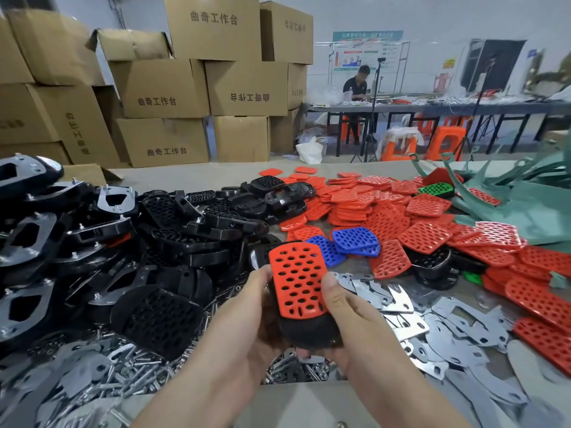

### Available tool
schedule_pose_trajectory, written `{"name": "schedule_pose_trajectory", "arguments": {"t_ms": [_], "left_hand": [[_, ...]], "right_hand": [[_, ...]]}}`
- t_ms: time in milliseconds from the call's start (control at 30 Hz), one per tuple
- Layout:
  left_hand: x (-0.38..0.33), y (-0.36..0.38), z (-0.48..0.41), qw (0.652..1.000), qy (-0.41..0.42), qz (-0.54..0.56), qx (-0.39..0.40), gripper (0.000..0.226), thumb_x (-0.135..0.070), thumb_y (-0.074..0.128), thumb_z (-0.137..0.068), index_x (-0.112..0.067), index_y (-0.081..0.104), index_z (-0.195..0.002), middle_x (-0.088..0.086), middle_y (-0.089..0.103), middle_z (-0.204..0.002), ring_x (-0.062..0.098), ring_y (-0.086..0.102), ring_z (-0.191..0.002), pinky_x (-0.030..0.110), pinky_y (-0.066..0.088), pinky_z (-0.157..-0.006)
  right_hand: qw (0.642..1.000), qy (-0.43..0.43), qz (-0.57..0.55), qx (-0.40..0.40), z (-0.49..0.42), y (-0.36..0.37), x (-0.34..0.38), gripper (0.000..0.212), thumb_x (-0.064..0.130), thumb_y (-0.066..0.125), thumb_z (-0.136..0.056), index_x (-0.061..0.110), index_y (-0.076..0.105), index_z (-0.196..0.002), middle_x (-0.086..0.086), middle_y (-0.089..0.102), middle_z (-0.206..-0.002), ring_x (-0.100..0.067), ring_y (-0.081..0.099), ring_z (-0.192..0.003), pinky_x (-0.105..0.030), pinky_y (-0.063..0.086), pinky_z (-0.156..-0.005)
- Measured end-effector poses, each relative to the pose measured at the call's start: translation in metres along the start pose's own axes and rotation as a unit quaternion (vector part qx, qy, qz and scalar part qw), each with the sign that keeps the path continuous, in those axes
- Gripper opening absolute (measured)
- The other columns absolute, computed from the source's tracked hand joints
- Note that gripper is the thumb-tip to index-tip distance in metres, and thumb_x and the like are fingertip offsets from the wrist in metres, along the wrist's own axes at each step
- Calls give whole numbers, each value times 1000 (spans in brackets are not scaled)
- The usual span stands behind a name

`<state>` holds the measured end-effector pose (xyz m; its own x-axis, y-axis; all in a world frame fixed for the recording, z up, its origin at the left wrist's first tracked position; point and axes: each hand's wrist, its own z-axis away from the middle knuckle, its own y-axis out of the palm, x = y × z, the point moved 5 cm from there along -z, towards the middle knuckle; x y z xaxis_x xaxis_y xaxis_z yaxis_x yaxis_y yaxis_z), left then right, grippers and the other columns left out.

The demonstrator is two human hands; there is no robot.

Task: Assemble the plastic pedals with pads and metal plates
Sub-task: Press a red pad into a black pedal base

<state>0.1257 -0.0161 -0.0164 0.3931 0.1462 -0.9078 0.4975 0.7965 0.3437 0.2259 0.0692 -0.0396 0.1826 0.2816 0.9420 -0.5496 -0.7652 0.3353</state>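
Lying far left: heap of black pedals (61,211), several with plates bolted on. Lower left: loose bolts (133,366) on surface (296,403). Centre, above front edge of surface: left hand (244,322) gripping held pedal (309,335), fingers curled beneath, thumb on left edge of red pad (298,279). Pad lies on pedal's upper face. Right hand (355,329) gripping same pedal, thumb on pad's right edge. Behind: two blue pads (355,240). Right: loose metal plates (432,322), heap of red pads (401,211), one green pad (437,189).

Red perforated pad (296,279) on black pedal (309,333); blue pads (355,240) beyond.
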Motion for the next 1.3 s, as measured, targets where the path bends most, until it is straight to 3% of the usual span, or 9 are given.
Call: {"name": "schedule_pose_trajectory", "arguments": {"t_ms": [67, 167, 267, 500, 633, 733, 833, 1067, 1300], "left_hand": [[-3, 3, 2, 999, -16, -39, 3, 67, -34, 52, -101, -7, 71, -43, 10, 67, -50, 14, 69, -50, 22, 51, -43], [-10, -13, 15, 981, 131, -134, -43, 29, -46, 55, -98, -29, 77, -90, 0, 78, -85, 14, 75, -71, 27, 58, -53], [-20, -8, 20, 939, 251, -236, -14, 21, -56, 50, -95, -42, 65, -99, -10, 74, -95, 9, 72, -83, 30, 57, -68], [-15, -7, 12, 963, 170, -194, 74, 33, -59, 61, -74, -33, 76, -88, 1, 78, -88, 14, 75, -79, 24, 59, -69], [-14, -5, 15, 962, 186, -183, 75, 37, -60, 63, -73, -30, 73, -91, 0, 78, -93, 17, 74, -90, 32, 56, -81], [-13, 0, 18, 959, 189, -186, 99, 39, -52, 64, -74, -23, 68, -100, -2, 77, -97, 12, 73, -93, 21, 56, -75], [-12, 1, 18, 961, 179, -181, 104, 35, -47, 65, -76, -21, 67, -99, 0, 78, -94, 11, 74, -87, 17, 54, -69], [-9, -8, 10, 976, 125, -155, 87, 30, -51, 70, -71, -28, 74, -89, 8, 78, -92, 27, 76, -87, 56, 57, -89], [-8, -5, 16, 977, 134, -157, 46, 41, -54, 68, -69, -21, 73, -93, 1, 78, -86, 18, 76, -80, 45, 59, -85]], "right_hand": [[999, 0, 19, 39, 3, 4, 3, 42, 55, 80, -70, 26, 80, -100, -7, 80, -101, -25, 78, -86, -29, 60, -62], [998, -1, 47, 51, 4, 2, 4, 49, 44, 77, -72, 17, 73, -112, -6, 79, -104, -26, 78, -90, -29, 60, -64], [994, -33, 96, 46, 5, 1, 11, 39, 41, 69, -78, 23, 71, -113, -2, 80, -101, -24, 78, -87, -29, 61, -65], [979, -80, 172, 71, 8, 1, 14, 37, 38, 81, -78, 49, 66, -110, 9, 75, -114, -13, 71, -110, -32, 56, -95], [982, -81, 147, 85, 9, 2, 16, 36, 19, 73, -80, 44, 71, -106, 4, 78, -105, -7, 73, -93, -16, 55, -78], [983, -83, 140, 81, 9, 0, 19, 35, 16, 71, -79, 42, 74, -103, 6, 79, -97, 0, 70, -77, -9, 50, -66], [982, -89, 148, 79, 8, -1, 19, 35, 18, 72, -79, 43, 74, -103, 5, 79, -102, -2, 72, -85, -11, 51, -70], [977, -84, 175, 92, 9, 0, 18, 34, 24, 73, -84, 43, 72, -112, 7, 77, -112, -8, 73, -102, -17, 53, -86], [971, -90, 197, 104, 12, 2, 19, 33, 27, 72, -85, 46, 70, -112, 9, 77, -113, -6, 72, -104, -17, 53, -88]]}}
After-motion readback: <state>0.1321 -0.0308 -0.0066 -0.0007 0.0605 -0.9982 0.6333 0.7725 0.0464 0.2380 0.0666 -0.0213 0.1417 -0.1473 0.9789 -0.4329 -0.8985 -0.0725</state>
